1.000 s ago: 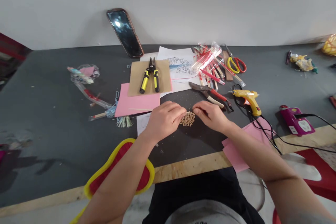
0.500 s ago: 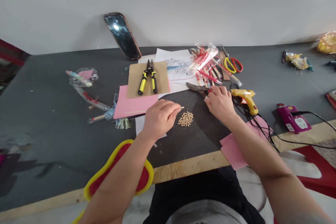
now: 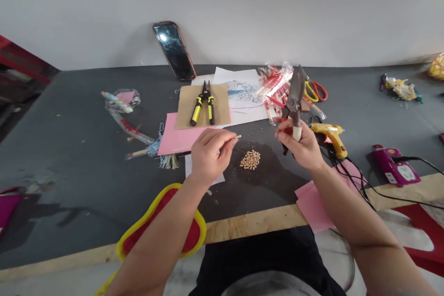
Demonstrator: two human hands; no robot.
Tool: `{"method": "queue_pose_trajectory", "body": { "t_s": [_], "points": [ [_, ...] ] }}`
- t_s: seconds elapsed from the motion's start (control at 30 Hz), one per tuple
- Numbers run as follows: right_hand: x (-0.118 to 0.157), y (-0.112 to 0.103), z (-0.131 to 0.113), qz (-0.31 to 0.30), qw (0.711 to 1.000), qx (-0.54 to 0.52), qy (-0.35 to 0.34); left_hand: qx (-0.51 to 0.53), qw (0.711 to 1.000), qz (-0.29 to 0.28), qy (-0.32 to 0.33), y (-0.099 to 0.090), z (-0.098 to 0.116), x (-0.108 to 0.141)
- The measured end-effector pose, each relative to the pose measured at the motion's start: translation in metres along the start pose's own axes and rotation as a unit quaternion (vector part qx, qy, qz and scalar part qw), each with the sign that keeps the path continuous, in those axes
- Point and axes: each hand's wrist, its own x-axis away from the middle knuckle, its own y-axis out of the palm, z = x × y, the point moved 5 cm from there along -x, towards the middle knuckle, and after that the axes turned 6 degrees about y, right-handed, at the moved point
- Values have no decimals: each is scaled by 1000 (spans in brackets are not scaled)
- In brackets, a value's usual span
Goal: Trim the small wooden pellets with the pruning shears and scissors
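My left hand (image 3: 212, 153) pinches a short light wooden stick (image 3: 238, 137) between thumb and fingertips, left of and above a small pile of cut wooden pieces (image 3: 250, 160). My right hand (image 3: 301, 142) is wrapped round the handles of dark metal shears (image 3: 294, 95), raised above the table with the blades pointing up and away from me. One handle end is whitish. Behind the shears lie red-and-white wrapped sticks (image 3: 274, 81). Black-and-yellow snips (image 3: 204, 103) rest on a brown card (image 3: 222, 97) over pink paper (image 3: 170, 134).
A yellow glue gun (image 3: 331, 138) with black cords lies beside my right hand. Farther off are scissors (image 3: 315, 91), a purple power box (image 3: 396, 166) and a phone (image 3: 175, 51) leaning on the wall. A red-and-yellow padded item (image 3: 163, 210) lies under my left forearm.
My right hand has lifted the shears off the table and turned them upright. My left hand keeps its pinch on the stick. The whole view has shifted slightly.
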Motion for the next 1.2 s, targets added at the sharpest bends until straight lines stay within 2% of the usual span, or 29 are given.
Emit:
{"method": "queue_pose_trajectory", "body": {
  "t_s": [0.07, 0.17, 0.27, 0.37, 0.53, 0.73, 1.2],
  "points": [
    [1, 1, -3, 18, 989, 135, -48, 10, 1000, 18, -12, -3, 0, 0],
    [5, 12, -5, -5, 939, 324, -115, 29, 998, 44, -42, -7, -1, 1],
    [12, 26, -4, -32, 903, 405, -141, 36, 994, 58, -80, -10, -3, 2],
    [15, 32, -3, -31, 895, 424, -136, 40, 992, 69, -98, -12, -4, 3],
    [15, 34, 1, -35, 902, 405, -145, 57, 991, 85, -82, -10, -5, 5],
    [15, 34, 1, -34, 904, 396, -158, 55, 990, 90, -98, -10, -8, 6],
    [16, 41, 3, -64, 896, 414, -149, 51, 996, 37, -56, -6, -3, 3]
  ]
}}
